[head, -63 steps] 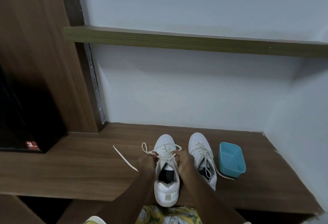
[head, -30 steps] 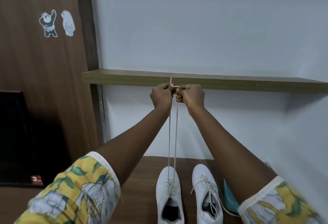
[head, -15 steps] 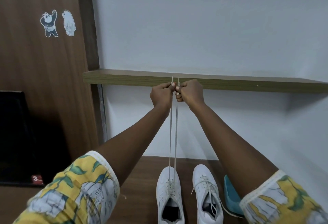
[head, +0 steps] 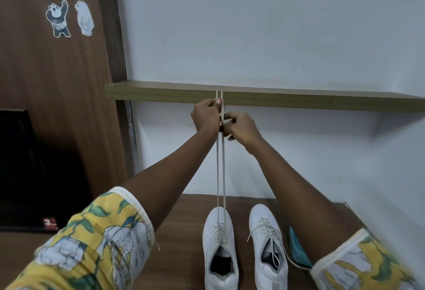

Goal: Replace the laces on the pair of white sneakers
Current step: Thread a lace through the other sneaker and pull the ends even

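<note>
I stand at a brown wooden bench (head: 179,239) set into a corner of pale walls, with a wooden shelf (head: 299,101) running across above it and a dark wood panel (head: 57,105) to my left carrying 2 bear stickers (head: 69,18). On the bench the 2 white sneakers sit side by side, toes to the wall: the left sneaker (head: 218,250) and the right sneaker (head: 268,250), with a blue tub (head: 296,250) just beside the right one. My left hand (head: 205,115) is closed on both strands of the lace (head: 220,170), pulled taut straight up from the left sneaker, their 2 tips poking above my fist. My right hand (head: 241,128) is closed around the same strands just below. Half a second ago both fists were level at the top; now my right hand has dropped lower along the lace.
</note>
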Tool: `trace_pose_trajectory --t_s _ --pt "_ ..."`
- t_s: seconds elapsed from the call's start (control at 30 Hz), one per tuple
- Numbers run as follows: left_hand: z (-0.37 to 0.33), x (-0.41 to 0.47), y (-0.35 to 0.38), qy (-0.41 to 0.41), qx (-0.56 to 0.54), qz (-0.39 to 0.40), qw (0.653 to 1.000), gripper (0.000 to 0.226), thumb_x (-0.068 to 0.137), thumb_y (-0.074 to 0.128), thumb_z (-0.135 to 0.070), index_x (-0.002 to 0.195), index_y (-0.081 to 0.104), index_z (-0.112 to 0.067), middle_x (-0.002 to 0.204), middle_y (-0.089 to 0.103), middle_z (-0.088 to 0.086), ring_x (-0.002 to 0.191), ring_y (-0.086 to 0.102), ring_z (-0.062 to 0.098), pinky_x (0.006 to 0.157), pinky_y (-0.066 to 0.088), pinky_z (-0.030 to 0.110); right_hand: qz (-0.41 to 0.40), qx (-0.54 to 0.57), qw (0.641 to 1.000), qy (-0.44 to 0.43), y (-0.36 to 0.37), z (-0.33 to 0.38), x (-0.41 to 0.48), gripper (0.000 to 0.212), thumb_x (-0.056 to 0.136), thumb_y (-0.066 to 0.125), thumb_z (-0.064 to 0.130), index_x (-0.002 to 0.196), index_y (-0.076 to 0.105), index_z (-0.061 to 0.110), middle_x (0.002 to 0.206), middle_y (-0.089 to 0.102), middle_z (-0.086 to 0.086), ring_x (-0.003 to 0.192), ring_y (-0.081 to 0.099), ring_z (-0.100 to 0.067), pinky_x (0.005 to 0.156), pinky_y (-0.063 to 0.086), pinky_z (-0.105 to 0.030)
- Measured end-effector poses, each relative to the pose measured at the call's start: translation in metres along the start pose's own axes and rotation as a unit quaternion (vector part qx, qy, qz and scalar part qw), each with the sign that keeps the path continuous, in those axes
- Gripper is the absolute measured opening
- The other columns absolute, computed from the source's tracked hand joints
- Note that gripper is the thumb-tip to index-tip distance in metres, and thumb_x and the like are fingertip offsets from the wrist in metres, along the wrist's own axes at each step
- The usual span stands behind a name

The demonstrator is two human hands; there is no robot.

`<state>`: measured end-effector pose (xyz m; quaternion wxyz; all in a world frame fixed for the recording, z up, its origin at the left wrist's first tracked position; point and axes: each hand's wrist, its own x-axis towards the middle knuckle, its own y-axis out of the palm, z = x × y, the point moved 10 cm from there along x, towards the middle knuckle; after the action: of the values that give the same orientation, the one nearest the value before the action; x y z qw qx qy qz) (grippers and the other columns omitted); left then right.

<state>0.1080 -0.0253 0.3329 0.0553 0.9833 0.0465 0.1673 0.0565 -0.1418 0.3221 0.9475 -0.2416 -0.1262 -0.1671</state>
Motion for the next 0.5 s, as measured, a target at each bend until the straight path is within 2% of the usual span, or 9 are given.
trace_pose_trajectory --t_s 0.07,0.13,0.2,0.27,0.33,0.37,0.43,0.5 --pt "0.006 0.002 -0.007 0.004 -0.007 -0.022 1.0 0.029 0.093 0.056 -0.017 0.066 0.067 -0.017 0.074 0.07 0.003 0.074 0.067 0.02 0.07 0.053 0.033 0.046 -0.01 0.997 0.054 0.02 -0.042 -0.01 0.034 0.08 0.064 0.0 0.113 0.06 0.009 0.094 0.071 -0.011 0.089 0.066 -0.026 0.073 0.052 -0.034" --pt "0.015 0.001 -0.012 0.019 -0.015 -0.012 1.0 0.028 0.094 0.055 -0.015 0.068 0.065 -0.016 0.068 0.066 0.0 0.062 0.065 0.015 0.06 0.051 0.027 0.079 -0.023 0.99 0.116 0.042 -0.094 -0.025 0.042 0.077 0.073 0.009 0.115 0.056 0.01 0.101 0.07 -0.013 0.091 0.065 -0.025 0.071 0.049 -0.031" --pt "0.027 -0.005 -0.012 0.068 0.065 0.037 0.995 0.018 0.094 0.055 -0.013 0.083 0.069 -0.01 0.069 0.064 -0.001 0.052 0.058 0.008 0.05 0.044 0.013 0.111 -0.073 0.98 0.147 0.06 -0.143 -0.04 0.041 0.074 0.077 0.015 0.111 0.059 0.01 0.104 0.069 -0.011 0.093 0.064 -0.023 0.07 0.047 -0.026" --pt "0.055 -0.011 -0.011 0.097 0.157 0.091 0.979 0.015 0.094 0.055 -0.011 0.091 0.07 -0.008 0.072 0.064 0.001 0.053 0.055 0.006 0.05 0.041 0.006 0.146 -0.13 0.968 0.16 0.077 -0.185 -0.059 0.03 0.076 0.075 0.013 0.104 0.066 0.006 0.103 0.068 -0.008 0.092 0.062 -0.02 0.072 0.044 -0.02" --pt "0.091 -0.014 -0.018 0.095 0.214 0.116 0.965 0.015 0.094 0.056 -0.011 0.093 0.07 -0.006 0.075 0.066 0.004 0.057 0.057 0.01 0.054 0.043 0.007 0.168 -0.143 0.959 0.177 0.092 -0.221 -0.08 0.015 0.077 0.073 0.007 0.09 0.069 0.001 0.09 0.066 -0.006 0.085 0.058 -0.016 0.067 0.043 -0.016" --pt "0.108 -0.014 -0.022 0.092 0.242 0.119 0.958 0.016 0.094 0.056 -0.012 0.092 0.07 -0.004 0.076 0.067 0.006 0.059 0.059 0.013 0.058 0.046 0.011 0.175 -0.149 0.956 0.183 0.098 -0.234 -0.089 0.005 0.077 0.073 0.005 0.077 0.068 0.004 0.082 0.064 -0.003 0.082 0.057 -0.015 0.068 0.044 -0.016" --pt "0.142 -0.015 -0.029 0.075 0.304 0.132 0.941 0.019 0.094 0.055 -0.016 0.087 0.069 -0.004 0.076 0.069 0.009 0.065 0.062 0.017 0.064 0.048 0.024 0.161 -0.152 0.954 0.201 0.104 -0.261 -0.101 0.029 0.079 0.071 0.003 0.057 0.058 0.018 0.072 0.06 0.003 0.075 0.056 -0.012 0.071 0.047 -0.015" --pt "0.171 -0.02 -0.036 0.039 0.352 0.159 0.921 0.023 0.095 0.054 -0.019 0.081 0.065 -0.004 0.072 0.066 0.01 0.066 0.059 0.02 0.059 0.041 0.024 0.128 -0.162 0.952 0.225 0.102 -0.277 -0.11 0.027 0.083 0.065 0.004 0.06 0.058 0.016 0.08 0.066 -0.005 0.075 0.058 -0.012 0.061 0.04 -0.009"
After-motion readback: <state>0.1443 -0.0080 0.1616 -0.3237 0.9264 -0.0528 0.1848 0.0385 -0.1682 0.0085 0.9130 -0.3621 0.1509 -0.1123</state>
